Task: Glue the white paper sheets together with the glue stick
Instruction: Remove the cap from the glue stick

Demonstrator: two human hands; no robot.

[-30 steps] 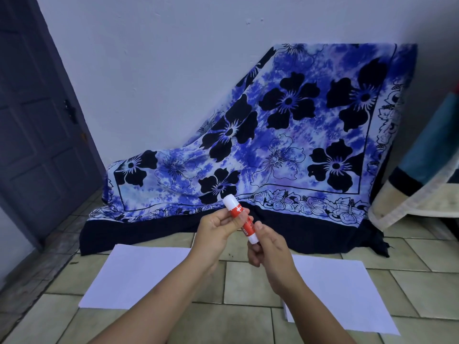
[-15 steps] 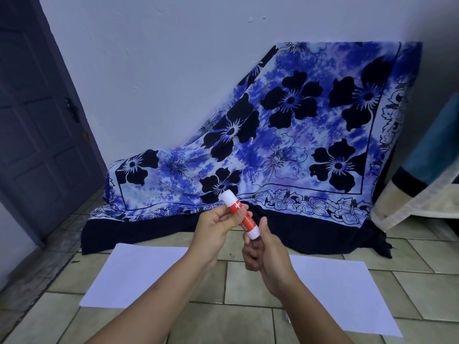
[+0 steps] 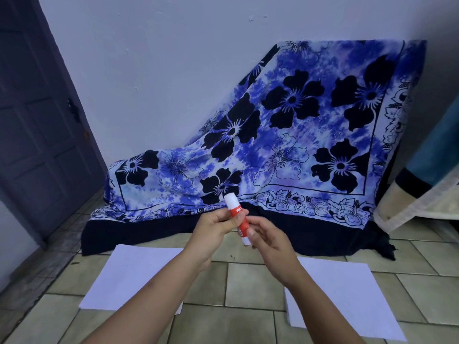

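I hold a red glue stick with a white cap and white base tilted in the air above the floor. My left hand grips its upper red part just under the cap. My right hand pinches its lower end near the white base. The cap is on. Two white paper sheets lie flat on the tiled floor: one at the left under my left forearm, the other at the right under my right forearm. A strip of bare tile separates them.
A blue and black flowered cloth drapes over something against the white wall, its dark hem on the floor just beyond the sheets. A dark door stands at the left. A striped fabric edge hangs at the right.
My right hand has opened its grip a little and shifted to the stick's lower end. The stick stays between both hands at about the same tilt.
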